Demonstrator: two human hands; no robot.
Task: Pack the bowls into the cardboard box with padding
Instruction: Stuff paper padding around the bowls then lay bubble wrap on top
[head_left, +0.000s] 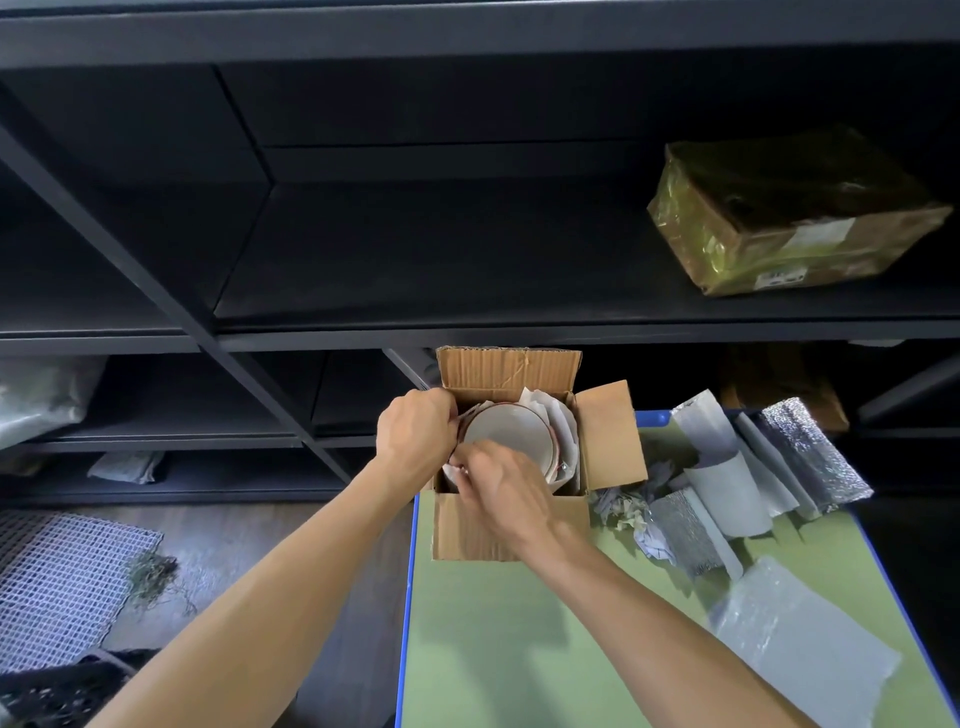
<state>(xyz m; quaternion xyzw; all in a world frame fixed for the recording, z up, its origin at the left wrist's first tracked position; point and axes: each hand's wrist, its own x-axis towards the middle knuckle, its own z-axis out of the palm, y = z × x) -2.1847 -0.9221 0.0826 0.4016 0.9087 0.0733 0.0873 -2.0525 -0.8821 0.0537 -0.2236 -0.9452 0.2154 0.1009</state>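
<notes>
A green counter (519, 649) with a blue edge stands on the right. At its far left corner sits an open cardboard box (457, 535). Just right of the box lies crumpled paper (623, 512), then curled grey sheets (727, 493) and silver foil sheets (810, 457) overlapping toward the far right. A bubble wrap sheet (800, 644) lies flat at the near right. Behind, a dark shelf (415, 260) carries a film-wrapped parcel (795, 218). On the floor (234, 545) at left lies a white mesh mat (57, 587).

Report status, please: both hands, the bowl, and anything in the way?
Left hand curled at left rim of bowl, grip hidden. Right hand pinches paper padding beside it. Bowl sits in open cardboard box, paper around it. Nothing blocking.
</notes>
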